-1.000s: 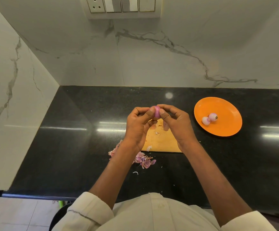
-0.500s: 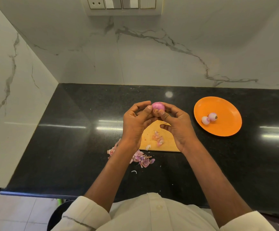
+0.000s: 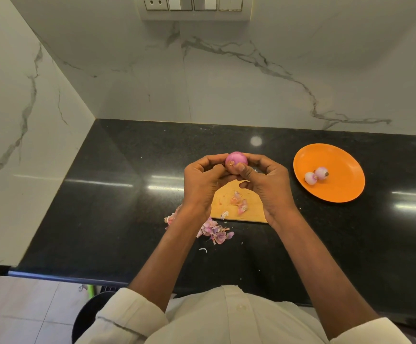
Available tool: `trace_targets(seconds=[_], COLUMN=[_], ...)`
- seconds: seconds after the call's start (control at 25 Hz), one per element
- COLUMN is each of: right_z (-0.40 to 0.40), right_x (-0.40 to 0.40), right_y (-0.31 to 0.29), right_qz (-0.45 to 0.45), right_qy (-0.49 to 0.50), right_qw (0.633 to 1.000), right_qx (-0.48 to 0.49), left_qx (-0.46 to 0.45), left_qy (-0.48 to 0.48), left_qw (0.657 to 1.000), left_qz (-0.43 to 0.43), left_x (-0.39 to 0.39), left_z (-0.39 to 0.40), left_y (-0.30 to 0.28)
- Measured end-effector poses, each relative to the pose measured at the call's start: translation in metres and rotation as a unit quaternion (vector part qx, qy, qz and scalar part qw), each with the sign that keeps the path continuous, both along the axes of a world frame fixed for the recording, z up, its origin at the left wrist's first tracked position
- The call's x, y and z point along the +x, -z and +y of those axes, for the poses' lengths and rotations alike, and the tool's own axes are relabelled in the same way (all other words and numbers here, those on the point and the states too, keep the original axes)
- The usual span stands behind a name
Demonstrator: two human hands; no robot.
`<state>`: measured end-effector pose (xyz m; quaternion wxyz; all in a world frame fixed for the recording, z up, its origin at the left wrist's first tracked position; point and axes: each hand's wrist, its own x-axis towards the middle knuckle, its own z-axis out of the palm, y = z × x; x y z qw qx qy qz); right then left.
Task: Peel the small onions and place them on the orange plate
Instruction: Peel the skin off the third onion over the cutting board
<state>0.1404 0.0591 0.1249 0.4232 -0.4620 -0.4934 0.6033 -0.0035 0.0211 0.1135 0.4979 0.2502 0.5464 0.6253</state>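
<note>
Loose onion skins (image 3: 214, 230): heaped on the black countertop (image 3: 97, 194), just in front of the wooden cutting board (image 3: 227, 209).
Cutting board: carries a few more skin scraps (image 3: 239, 202).
Left hand (image 3: 202, 184) and right hand (image 3: 269, 187): raised over the board, fingers curled, both pinching one small pink onion (image 3: 236, 160) between fingertips and thumbs.
Orange plate (image 3: 338, 189): right of the hands, well apart; holds two peeled onions (image 3: 316, 175) touching each other.
Marble wall (image 3: 227, 83): behind the countertop.
</note>
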Motion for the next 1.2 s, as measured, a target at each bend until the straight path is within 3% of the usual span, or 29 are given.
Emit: trace_targets(seconds=[0.12,0.24,0.4,0.8,0.96,1.2], right_z=[0.000,-0.002,-0.002,0.003,0.009,0.008], right_x=[0.001,-0.001,-0.004,0.005,0.009,0.008], right_y=[-0.004,-0.006,-0.007,-0.007,-0.013,-0.013], right_qz=[0.040,0.084,0.075,0.093,0.168,0.224], right_qy=[-0.008,-0.024,-0.032,-0.088,-0.063,-0.031], right_qw=[0.999,0.993,0.992,0.979,0.964,0.945], right_qx=[-0.035,-0.083,-0.096,-0.157,-0.197,-0.235], left_qx=[0.052,0.109,0.103,0.049,0.087,0.174], left_qy=[0.033,0.071,0.117,0.297,0.237,0.100], left_qw=[0.996,0.990,0.967,0.873,0.904,0.906], left_qz=[-0.068,0.054,0.200,0.384,0.346,0.372], left_x=[-0.004,0.000,-0.003,-0.028,-0.022,-0.018], left_z=[-0.005,-0.008,-0.004,0.011,0.009,0.009], left_y=[-0.002,-0.007,-0.011,-0.015,-0.006,-0.002])
